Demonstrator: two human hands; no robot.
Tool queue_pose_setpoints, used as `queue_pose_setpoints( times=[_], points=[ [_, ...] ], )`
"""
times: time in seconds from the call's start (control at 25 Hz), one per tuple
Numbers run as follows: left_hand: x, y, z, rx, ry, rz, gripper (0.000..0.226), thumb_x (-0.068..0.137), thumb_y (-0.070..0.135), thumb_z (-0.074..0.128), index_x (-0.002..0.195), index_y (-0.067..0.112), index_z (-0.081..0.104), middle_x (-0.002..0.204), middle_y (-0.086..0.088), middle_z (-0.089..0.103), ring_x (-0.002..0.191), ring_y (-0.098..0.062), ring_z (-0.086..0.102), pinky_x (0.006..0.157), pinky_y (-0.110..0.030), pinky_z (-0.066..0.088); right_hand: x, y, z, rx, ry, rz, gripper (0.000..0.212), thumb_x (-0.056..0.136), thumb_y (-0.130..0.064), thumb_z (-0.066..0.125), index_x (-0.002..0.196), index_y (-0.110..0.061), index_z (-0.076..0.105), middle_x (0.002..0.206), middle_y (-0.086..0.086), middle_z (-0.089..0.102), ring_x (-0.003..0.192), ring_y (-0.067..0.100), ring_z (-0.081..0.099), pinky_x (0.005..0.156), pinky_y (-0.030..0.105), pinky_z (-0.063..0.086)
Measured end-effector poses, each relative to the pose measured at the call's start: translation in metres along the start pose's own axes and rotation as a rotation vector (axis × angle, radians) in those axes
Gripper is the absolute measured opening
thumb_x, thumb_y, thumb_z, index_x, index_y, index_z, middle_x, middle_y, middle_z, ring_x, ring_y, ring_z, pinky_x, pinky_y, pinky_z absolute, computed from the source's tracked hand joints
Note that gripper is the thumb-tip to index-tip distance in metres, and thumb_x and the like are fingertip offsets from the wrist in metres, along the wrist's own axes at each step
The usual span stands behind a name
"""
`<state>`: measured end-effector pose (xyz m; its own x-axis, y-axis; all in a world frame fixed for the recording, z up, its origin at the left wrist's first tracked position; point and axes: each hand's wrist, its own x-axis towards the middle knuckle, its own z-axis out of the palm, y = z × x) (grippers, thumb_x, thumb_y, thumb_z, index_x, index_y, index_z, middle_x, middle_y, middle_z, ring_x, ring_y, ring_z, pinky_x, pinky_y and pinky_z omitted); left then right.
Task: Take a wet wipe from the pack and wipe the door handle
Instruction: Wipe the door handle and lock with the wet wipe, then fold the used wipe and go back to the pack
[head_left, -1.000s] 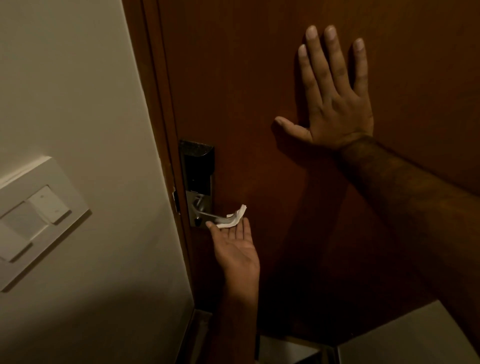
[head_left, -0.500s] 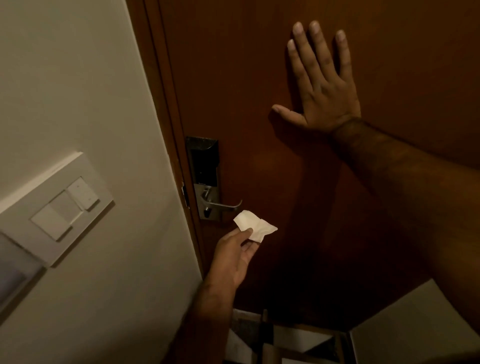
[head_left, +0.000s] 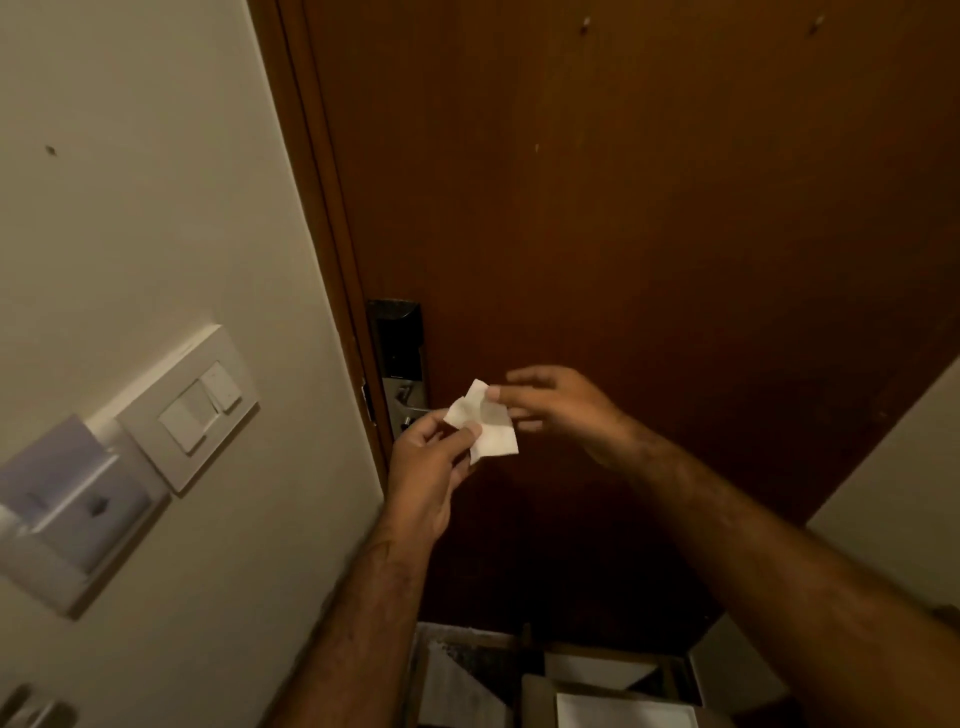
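Note:
A small folded white wet wipe (head_left: 485, 428) is held in front of the brown door (head_left: 623, 234), just right of the metal lock plate (head_left: 400, 358). My left hand (head_left: 431, 467) pinches its lower left edge between thumb and fingers. My right hand (head_left: 556, 405) pinches the wipe's upper edge with its fingertips. The silver door handle (head_left: 410, 402) is mostly hidden behind the wipe and my left hand. The wipe pack is not in view.
A cream wall (head_left: 156, 208) on the left carries a white switch plate (head_left: 195, 405) and a card holder (head_left: 67, 499). Boxes and papers (head_left: 571, 686) lie on the floor below the door. Another pale wall (head_left: 893, 493) stands at the right.
My right hand left the door panel and came down to the wipe. My left hand pulled the wipe off the handle and raised it slightly. The camera tilted back.

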<state>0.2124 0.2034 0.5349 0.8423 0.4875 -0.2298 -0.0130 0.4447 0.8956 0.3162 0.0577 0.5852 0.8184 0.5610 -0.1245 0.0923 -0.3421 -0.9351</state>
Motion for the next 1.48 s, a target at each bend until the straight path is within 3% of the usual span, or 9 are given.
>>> queue_pose_setpoints(
  times=[0.2, 0.52, 0.64, 0.72, 0.84, 1.12, 1.28, 1.4, 1.48],
  points=[
    [-0.026, 0.006, 0.009, 0.128, -0.075, 0.078, 0.020, 0.088, -0.005, 0.068, 0.096, 0.011, 0.078, 0.116, -0.011, 0.076, 0.106, -0.024, 0.074, 0.073, -0.025, 0.061, -0.042, 0.027, -0.003, 0.428, 0.006, 0.174, 0.016, 0.093, -0.002, 0.076, 0.108, 0.004, 0.078, 0.102, 0.013, 0.082, 0.084, 0.016, 0.080, 0.070, 0.027, 0.067],
    [-0.055, -0.027, 0.013, 0.365, -0.155, 0.157, 0.022, 0.093, 0.008, 0.061, 0.100, 0.008, 0.082, 0.103, -0.005, 0.080, 0.103, -0.022, 0.073, 0.081, -0.028, 0.057, -0.082, 0.057, -0.011, 0.863, 0.033, 0.339, 0.013, 0.101, -0.006, 0.065, 0.111, 0.001, 0.069, 0.102, 0.021, 0.074, 0.074, 0.025, 0.081, 0.059, 0.031, 0.068],
    [-0.052, -0.051, 0.016, 0.414, -0.154, 0.133, 0.023, 0.090, 0.015, 0.073, 0.113, 0.014, 0.075, 0.107, -0.005, 0.078, 0.099, -0.019, 0.075, 0.076, -0.027, 0.059, -0.090, 0.085, -0.015, 0.750, 0.035, 0.369, 0.020, 0.093, 0.004, 0.074, 0.113, 0.005, 0.074, 0.116, 0.023, 0.074, 0.096, 0.027, 0.079, 0.065, 0.028, 0.068],
    [-0.044, -0.072, 0.014, 0.347, -0.138, -0.037, 0.035, 0.088, 0.014, 0.077, 0.121, 0.010, 0.067, 0.113, -0.011, 0.075, 0.099, -0.022, 0.075, 0.077, -0.031, 0.062, -0.092, 0.109, -0.017, 0.728, 0.099, 0.387, 0.025, 0.090, 0.008, 0.075, 0.115, 0.007, 0.073, 0.120, 0.022, 0.074, 0.102, 0.028, 0.076, 0.066, 0.028, 0.068],
    [-0.033, -0.119, 0.011, 0.395, -0.136, -0.250, 0.030, 0.088, 0.017, 0.078, 0.113, 0.004, 0.072, 0.112, -0.015, 0.075, 0.092, -0.021, 0.073, 0.074, -0.032, 0.064, -0.095, 0.162, -0.016, 0.681, 0.163, 0.438, 0.024, 0.089, 0.005, 0.078, 0.112, 0.001, 0.074, 0.114, 0.017, 0.077, 0.100, 0.024, 0.076, 0.070, 0.027, 0.068],
    [-0.011, -0.287, -0.007, 0.723, -0.163, -0.376, 0.013, 0.088, 0.016, 0.077, 0.099, 0.011, 0.077, 0.103, -0.012, 0.077, 0.082, -0.019, 0.071, 0.066, -0.029, 0.059, -0.108, 0.339, 0.008, 0.317, 0.217, 0.570, 0.011, 0.089, -0.003, 0.081, 0.100, -0.003, 0.079, 0.090, 0.010, 0.078, 0.073, 0.014, 0.073, 0.059, 0.016, 0.059],
    [-0.004, -0.387, -0.037, 0.707, -0.152, -0.469, 0.013, 0.091, 0.006, 0.071, 0.102, 0.001, 0.074, 0.097, -0.010, 0.073, 0.077, -0.011, 0.073, 0.062, -0.020, 0.058, -0.109, 0.443, 0.032, 0.261, 0.197, 0.654, 0.009, 0.087, 0.000, 0.082, 0.095, -0.001, 0.078, 0.101, 0.021, 0.074, 0.083, 0.025, 0.070, 0.068, 0.028, 0.056],
    [0.005, -0.463, -0.056, 0.829, -0.162, -0.514, 0.005, 0.088, 0.015, 0.077, 0.092, 0.017, 0.077, 0.106, -0.010, 0.075, 0.108, -0.028, 0.070, 0.097, -0.043, 0.057, -0.110, 0.522, 0.060, 0.169, 0.237, 0.661, 0.028, 0.083, 0.003, 0.084, 0.074, -0.020, 0.071, 0.101, 0.018, 0.073, 0.092, 0.028, 0.071, 0.077, 0.035, 0.058],
    [0.011, -0.506, -0.062, 1.018, -0.182, -0.468, 0.018, 0.087, 0.023, 0.078, 0.101, 0.011, 0.080, 0.116, -0.011, 0.075, 0.115, -0.028, 0.067, 0.106, -0.045, 0.050, -0.112, 0.565, 0.076, 0.094, 0.290, 0.665, 0.023, 0.080, 0.002, 0.087, 0.078, -0.017, 0.075, 0.100, 0.015, 0.073, 0.095, 0.029, 0.072, 0.080, 0.037, 0.061]
  ],
)
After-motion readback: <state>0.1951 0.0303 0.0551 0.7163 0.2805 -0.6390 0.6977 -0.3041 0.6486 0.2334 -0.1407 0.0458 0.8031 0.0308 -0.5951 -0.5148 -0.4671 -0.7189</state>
